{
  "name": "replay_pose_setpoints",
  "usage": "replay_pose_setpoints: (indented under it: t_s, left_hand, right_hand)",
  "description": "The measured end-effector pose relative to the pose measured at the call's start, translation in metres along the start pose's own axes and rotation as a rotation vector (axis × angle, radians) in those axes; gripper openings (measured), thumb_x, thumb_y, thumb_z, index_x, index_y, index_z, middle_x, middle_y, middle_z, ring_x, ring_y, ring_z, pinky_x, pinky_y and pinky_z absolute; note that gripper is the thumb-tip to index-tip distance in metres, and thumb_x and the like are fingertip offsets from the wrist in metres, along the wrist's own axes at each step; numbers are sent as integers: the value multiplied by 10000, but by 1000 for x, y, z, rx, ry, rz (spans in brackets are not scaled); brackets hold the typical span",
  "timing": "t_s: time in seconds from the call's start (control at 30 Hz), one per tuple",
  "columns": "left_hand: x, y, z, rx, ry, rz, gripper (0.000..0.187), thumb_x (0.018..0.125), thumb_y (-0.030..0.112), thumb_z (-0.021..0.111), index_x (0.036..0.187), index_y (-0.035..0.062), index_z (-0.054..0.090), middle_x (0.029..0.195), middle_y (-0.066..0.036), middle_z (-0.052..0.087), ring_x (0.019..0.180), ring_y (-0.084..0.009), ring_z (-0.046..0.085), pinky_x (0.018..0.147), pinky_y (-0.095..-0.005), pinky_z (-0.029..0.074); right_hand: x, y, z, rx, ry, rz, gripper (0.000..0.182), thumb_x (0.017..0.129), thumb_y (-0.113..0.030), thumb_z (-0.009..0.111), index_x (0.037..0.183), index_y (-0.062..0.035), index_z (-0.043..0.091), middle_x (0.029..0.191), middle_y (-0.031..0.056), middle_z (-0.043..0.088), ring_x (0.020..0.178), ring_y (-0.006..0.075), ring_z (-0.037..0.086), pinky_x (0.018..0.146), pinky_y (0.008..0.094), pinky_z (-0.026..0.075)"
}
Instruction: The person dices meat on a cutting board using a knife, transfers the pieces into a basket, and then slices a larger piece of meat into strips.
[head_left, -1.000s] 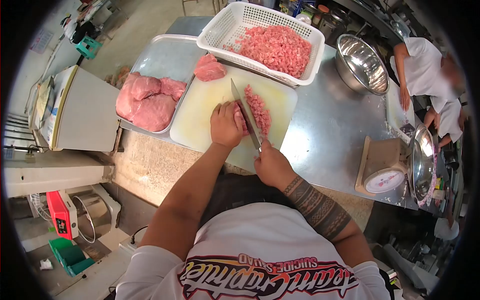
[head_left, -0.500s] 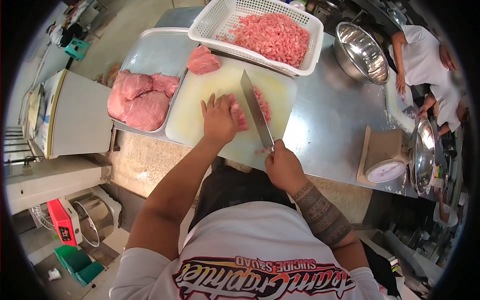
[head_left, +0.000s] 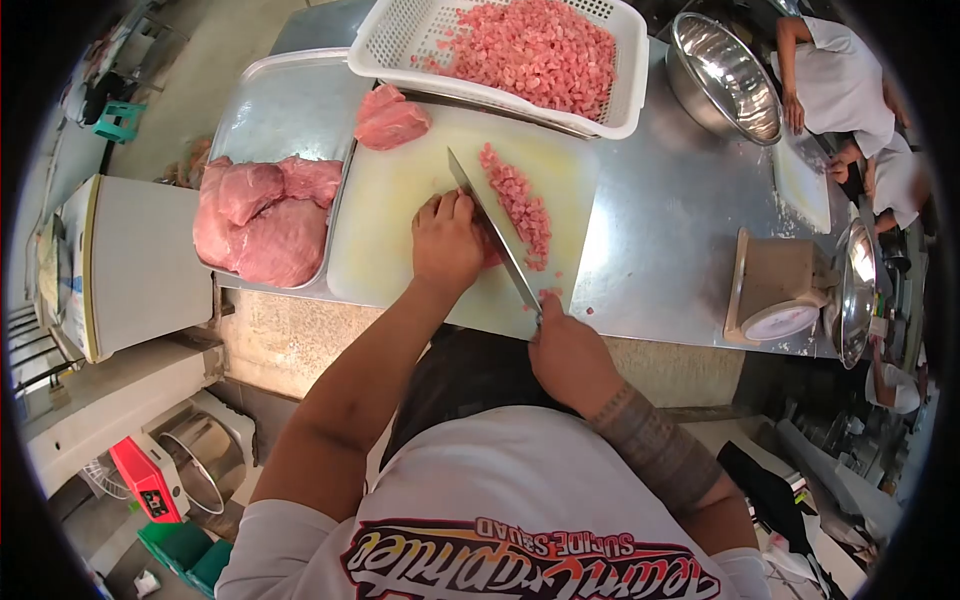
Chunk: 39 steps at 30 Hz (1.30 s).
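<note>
My right hand [head_left: 572, 352] grips the handle of a long kitchen knife [head_left: 492, 228], whose blade slants up and left over the white cutting board [head_left: 375, 230]. Curled fingers of my left hand [head_left: 447, 242] hold down a piece of raw meat [head_left: 491, 250], mostly hidden by the hand and blade. The blade lies close against those fingertips. To its right, a strip of diced meat [head_left: 522, 208] runs along the board. A larger meat chunk [head_left: 392, 118] rests at the board's far left corner.
Left of the board, a metal tray [head_left: 298, 95] carries big raw cuts [head_left: 268, 222]. Behind it stands a white perforated basket [head_left: 638, 75] of diced meat [head_left: 535, 55]. A steel bowl [head_left: 722, 85] and a dial scale [head_left: 775, 292] stand on the right; co-workers in white shirts [head_left: 840, 75] are beyond.
The knife has moved left, up against my left hand. My left fingers have gone from spread to curled. The diced strip now lies apart from the blade; the whole view has shifted slightly.
</note>
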<state>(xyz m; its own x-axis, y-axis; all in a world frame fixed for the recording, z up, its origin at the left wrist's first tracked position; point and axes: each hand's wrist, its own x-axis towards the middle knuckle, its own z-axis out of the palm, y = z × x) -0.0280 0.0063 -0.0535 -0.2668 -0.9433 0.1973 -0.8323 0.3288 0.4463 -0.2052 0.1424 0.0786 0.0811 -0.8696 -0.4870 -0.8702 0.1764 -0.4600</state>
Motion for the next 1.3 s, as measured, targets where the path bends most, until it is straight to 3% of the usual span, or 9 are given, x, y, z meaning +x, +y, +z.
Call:
replay_pose_setpoints:
  t_s: [0.17,0.27,0.37,0.57,0.67,0.87,1.07,1.17,1.3]
  left_hand:
    - [-1,-1,-1,-4,15,-6,339,913,153,644,1233,42,614,1341,-165,645,1289,-424,570,1100,-573,427]
    - [0,1,0,-12,-18,-62,331,919,148,638,1228,32,616,1317,-176,647,1284,-428,570,1105,-566,424]
    - [-3,-4,9,-41,78,-36,347,927,145,628,1250,17,620,1291,-187,651,1280,-433,570,1107,-559,424]
    - [-2,-4,8,-60,34,-46,395,934,138,617,1305,2,615,1286,-194,648,1273,-437,572,1107,-556,425]
    - [-2,-3,9,-88,64,-44,388,923,132,624,1289,4,614,1298,-193,643,1276,-441,566,1111,-560,420]
    - [-3,-9,13,-89,47,-19,390,905,123,630,1275,3,595,1304,-195,630,1284,-446,552,1111,-566,414]
    - [-5,-7,10,-80,101,8,361,916,117,627,1257,8,583,1279,-196,631,1257,-441,565,1087,-568,430]
    - [-2,0,3,-95,202,37,273,922,77,594,1185,2,587,1160,-231,640,1121,-457,596,992,-564,466]
    - [-5,-15,-8,-239,121,59,277,940,77,590,1209,13,593,1181,-233,643,1113,-450,602,987,-551,475]
  right_hand:
    - [66,-3,23,-5,147,-134,416,936,-77,573,1313,84,501,954,303,723,884,461,731,756,558,587]
    - [68,-10,18,13,215,-154,304,937,-86,585,1182,58,477,865,277,711,874,506,708,773,586,569]
    - [56,2,17,-16,235,-93,337,939,-78,568,1252,41,528,952,292,724,907,451,730,773,552,585]
    - [-32,-18,-17,-19,-23,52,371,938,-85,597,1263,71,510,900,284,717,844,463,726,731,564,575]
    - [-45,-15,-17,9,-10,24,360,930,-83,614,1232,80,505,894,283,720,824,471,723,721,567,576]
    - [37,-12,19,-39,99,-93,311,934,-90,581,1193,69,517,922,299,724,863,465,730,756,549,587]
    - [67,-12,28,-2,131,-106,433,951,-107,562,1332,91,502,955,289,732,931,457,736,839,567,578]
    - [53,3,20,97,229,-72,274,978,-134,584,1160,51,496,894,294,714,893,488,711,787,577,562]
    - [30,11,16,20,160,9,265,981,-156,606,1136,29,495,874,283,715,851,480,715,761,580,561]
